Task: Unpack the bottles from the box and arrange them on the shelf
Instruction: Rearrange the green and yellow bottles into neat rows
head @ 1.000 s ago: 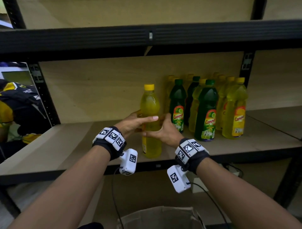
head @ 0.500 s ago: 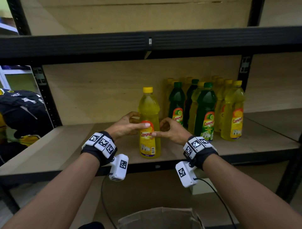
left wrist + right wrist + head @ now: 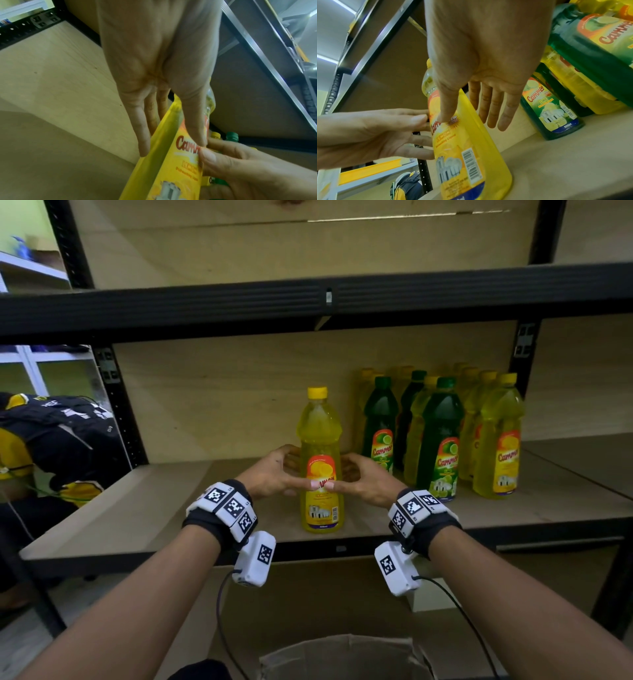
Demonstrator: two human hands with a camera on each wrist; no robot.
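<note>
Since a second ago, the yellow bottle has been turned so its label faces the person, and it stands upright on the shelf.

Nearest the viewer, below the bottle, the open top of a cardboard box shows at the bottom edge of the head view.

Next come the hands. The left hand is at the bottle's left side and the right hand at its right, fingers fairly straight. Both thumbs rest on the label front and nearly meet; the other fingers reach behind the bottle. It looks like a light steadying touch, not a firm grip.

Farther back and to the bottle's right stands a cluster of green and yellow bottles, apart from it.

The step appears to be final positioning. Next would likely be letting go or sliding the bottle toward the cluster, then reaching down to the box.
</note>
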